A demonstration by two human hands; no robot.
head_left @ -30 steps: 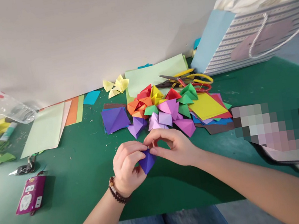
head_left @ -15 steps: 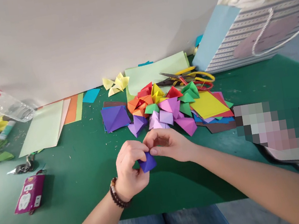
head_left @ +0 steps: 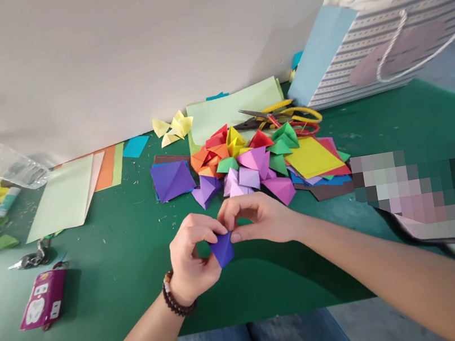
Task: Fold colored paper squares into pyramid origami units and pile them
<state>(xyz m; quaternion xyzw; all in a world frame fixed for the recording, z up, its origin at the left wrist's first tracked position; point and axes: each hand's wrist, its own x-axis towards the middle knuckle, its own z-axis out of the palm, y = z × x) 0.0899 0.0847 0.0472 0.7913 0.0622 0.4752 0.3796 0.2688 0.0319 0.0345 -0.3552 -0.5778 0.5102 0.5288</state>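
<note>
While left fingers and right fingers pinch the purple paper above the table, its face shows fuller than a moment ago, so folding looks unfinished.

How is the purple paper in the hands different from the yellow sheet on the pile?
The purple paper is folded; the yellow sheet lies flat. The partly hidden purple paper looks smaller than the yellow sheet. The left hand and right hand hold the purple paper; the yellow sheet rests on other papers. Both are coloured paper.
</note>
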